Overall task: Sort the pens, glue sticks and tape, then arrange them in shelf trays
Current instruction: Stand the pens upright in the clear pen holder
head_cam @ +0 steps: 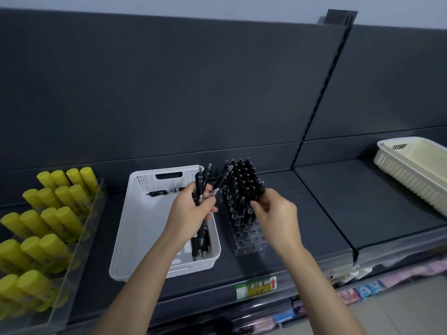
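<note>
My left hand [193, 209] grips a bundle of black pens [202, 182] above the right side of a white perforated basket [135, 228]. One loose pen [158, 192] lies at the basket's far end. A clear pen rack [249, 240] stands right of the basket, its far rows filled with upright black pens [242, 182] and its near holes bare. My right hand [273, 211] is at the rack's right side, fingers pinched on a standing pen. Yellow glue sticks [48, 213] fill a clear tiered tray [82, 228] at the left.
A cream basket [396, 170] sits on the neighbouring shelf section at the far right. A black divider edge [324, 211] separates the two shelf sections. A green and yellow price label [256, 287] is on the shelf's front edge. Packaged goods show on lower shelves.
</note>
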A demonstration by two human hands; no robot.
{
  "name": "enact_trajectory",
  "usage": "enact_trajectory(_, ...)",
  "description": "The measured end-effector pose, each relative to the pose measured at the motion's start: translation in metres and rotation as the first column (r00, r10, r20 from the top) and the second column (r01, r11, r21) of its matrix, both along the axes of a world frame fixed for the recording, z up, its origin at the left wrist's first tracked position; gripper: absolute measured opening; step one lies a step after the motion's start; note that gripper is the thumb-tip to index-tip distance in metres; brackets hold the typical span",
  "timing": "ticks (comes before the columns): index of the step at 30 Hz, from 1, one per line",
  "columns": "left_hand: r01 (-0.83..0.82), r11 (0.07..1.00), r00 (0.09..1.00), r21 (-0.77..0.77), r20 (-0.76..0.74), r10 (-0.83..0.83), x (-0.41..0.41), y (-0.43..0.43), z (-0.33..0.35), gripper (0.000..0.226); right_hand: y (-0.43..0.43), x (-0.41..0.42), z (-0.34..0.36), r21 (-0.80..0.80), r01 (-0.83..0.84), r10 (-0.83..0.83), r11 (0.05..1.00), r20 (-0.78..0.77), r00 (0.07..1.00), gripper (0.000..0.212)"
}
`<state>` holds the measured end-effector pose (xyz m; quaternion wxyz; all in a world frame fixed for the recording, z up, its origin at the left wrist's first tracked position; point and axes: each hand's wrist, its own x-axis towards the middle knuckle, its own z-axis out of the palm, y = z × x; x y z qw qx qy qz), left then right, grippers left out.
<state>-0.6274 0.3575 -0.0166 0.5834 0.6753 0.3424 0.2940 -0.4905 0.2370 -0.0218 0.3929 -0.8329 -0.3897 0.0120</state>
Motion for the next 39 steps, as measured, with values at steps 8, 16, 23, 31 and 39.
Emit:
enact_trajectory(8, -0.016, 0.999, 0.996, -0.050, 0.088, 0.020, -0.004, -0.005, 0.005, 0.014, 0.008, -0.006, -0.017, -0.129, -0.030, 0.032, 0.991, 0.014, 0.999, 0.011)
enact_trajectory(16, -0.020, 1.000, 0.994, -0.018, 0.105, 0.022, -0.007, -0.012, 0.006, 0.013, 0.008, -0.005, -0.019, -0.187, -0.053, 0.050, 0.981, -0.017, 0.999, 0.017)
enact_trajectory(23, -0.008, 0.992, 0.997, 0.126, 0.080, -0.002, 0.007, -0.024, 0.021, 0.015, -0.008, 0.003, 0.035, 0.102, -0.094, 0.118, 0.990, -0.259, 0.959, 0.016)
enact_trajectory(31, -0.057, 0.974, 0.998, 0.221, 0.043, 0.049, 0.039, -0.052, 0.037, 0.010, -0.002, 0.027, 0.058, 0.412, -0.189, 0.432, 0.891, -0.641, 0.634, 0.011)
enact_trajectory(39, -0.258, 0.954, 0.966, 0.150, 0.044, 0.254, 0.056, -0.070, 0.017, 0.007, -0.004, 0.051, 0.048, 0.466, -0.197, 0.498, 0.862, -0.710, 0.498, 0.008)
